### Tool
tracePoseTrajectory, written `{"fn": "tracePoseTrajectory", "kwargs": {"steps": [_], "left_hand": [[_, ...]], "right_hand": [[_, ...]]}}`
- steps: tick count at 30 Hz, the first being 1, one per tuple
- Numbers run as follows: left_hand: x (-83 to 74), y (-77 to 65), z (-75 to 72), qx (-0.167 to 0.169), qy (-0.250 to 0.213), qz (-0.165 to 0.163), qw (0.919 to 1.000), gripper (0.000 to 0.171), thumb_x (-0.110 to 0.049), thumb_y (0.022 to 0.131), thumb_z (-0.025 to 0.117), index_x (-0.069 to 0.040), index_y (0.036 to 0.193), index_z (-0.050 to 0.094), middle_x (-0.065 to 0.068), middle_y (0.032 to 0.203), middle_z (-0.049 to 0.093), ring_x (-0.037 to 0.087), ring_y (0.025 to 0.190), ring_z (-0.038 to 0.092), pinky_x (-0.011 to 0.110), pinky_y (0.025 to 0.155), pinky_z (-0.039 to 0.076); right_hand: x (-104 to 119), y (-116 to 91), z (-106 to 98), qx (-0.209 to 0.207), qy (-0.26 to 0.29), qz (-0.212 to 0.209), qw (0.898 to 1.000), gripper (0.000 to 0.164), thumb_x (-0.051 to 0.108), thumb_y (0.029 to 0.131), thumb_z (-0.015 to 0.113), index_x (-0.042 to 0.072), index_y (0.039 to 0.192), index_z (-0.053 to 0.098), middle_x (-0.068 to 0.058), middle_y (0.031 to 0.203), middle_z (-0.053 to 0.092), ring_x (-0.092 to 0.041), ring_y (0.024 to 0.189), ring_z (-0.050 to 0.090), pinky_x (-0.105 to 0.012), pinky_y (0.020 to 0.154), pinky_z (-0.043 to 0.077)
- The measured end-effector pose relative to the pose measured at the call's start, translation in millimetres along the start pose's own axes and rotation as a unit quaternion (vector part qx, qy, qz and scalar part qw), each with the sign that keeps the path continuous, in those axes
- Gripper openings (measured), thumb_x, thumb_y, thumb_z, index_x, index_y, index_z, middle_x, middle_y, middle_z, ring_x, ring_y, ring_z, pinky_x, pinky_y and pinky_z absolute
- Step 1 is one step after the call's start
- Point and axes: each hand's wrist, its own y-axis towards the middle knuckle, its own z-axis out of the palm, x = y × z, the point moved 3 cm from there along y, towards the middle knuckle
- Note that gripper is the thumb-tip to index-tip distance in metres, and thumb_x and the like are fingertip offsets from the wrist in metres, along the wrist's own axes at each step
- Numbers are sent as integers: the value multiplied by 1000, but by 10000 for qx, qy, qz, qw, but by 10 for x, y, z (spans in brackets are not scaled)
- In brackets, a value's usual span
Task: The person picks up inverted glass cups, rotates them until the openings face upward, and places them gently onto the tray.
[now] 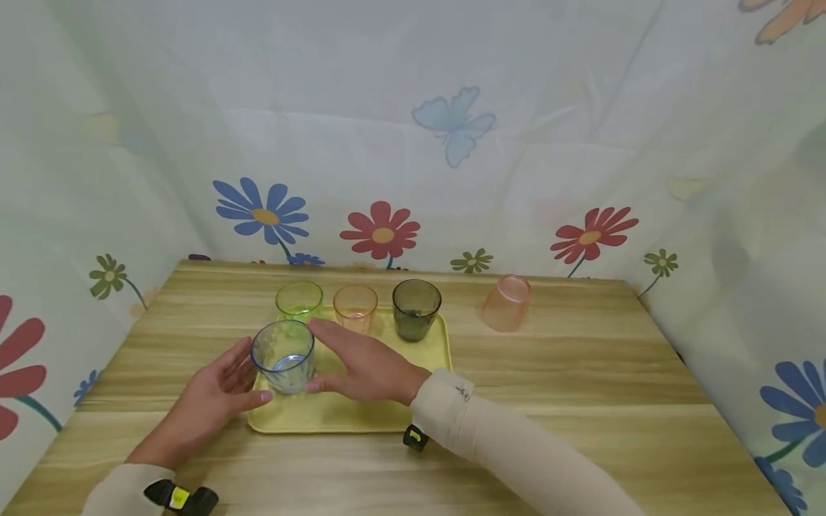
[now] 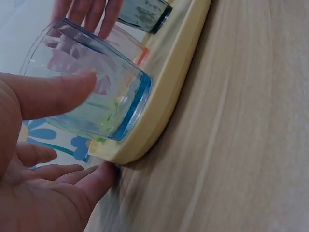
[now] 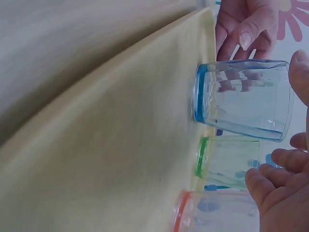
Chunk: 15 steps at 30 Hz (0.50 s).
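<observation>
A clear blue-tinted glass (image 1: 284, 362) stands upright at the front left of a yellow tray (image 1: 348, 421). To its left is my left hand (image 1: 216, 390), thumb and fingers spread around that side. My right hand (image 1: 371, 364) is on the other side, thumb near the glass and fingers extended by the rim. Neither hand is curled round the glass; whether a fingertip touches it, I cannot tell. In the right wrist view, a gap shows between the right fingers (image 3: 275, 181) and the blue glass (image 3: 241, 96).
Behind on the tray stand a green glass (image 1: 300, 297), an orange-pink glass (image 1: 355, 308) partly hidden by my right hand, and a dark grey glass (image 1: 416, 315). A pink glass (image 1: 507, 308) sits upside down on the wooden table (image 1: 581, 401), right of the tray. Flowered curtains (image 1: 361, 143) surround the table.
</observation>
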Motion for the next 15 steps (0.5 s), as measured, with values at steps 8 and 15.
{"fn": "tracePoseTrajectory", "kwargs": {"steps": [8,15], "left_hand": [[44,72,12,30,539,-223,9983,94,-11,97,72,10,163,8,36,165,24,49,150,35,27,106,54],[102,93,42,-13,948,-376,9948,81,-2,97,67,18,158,17,40,161,28,52,149,35,44,111,46]], "right_hand": [[-49,-191,-100,154,-870,-222,9958,89,58,100,60,19,168,19,-1,176,19,-17,164,17,-39,131,30],[-91,-352,-163,141,-1259,-376,9912,88,59,100,60,18,168,21,-1,177,15,-21,165,12,-39,130,32]]}}
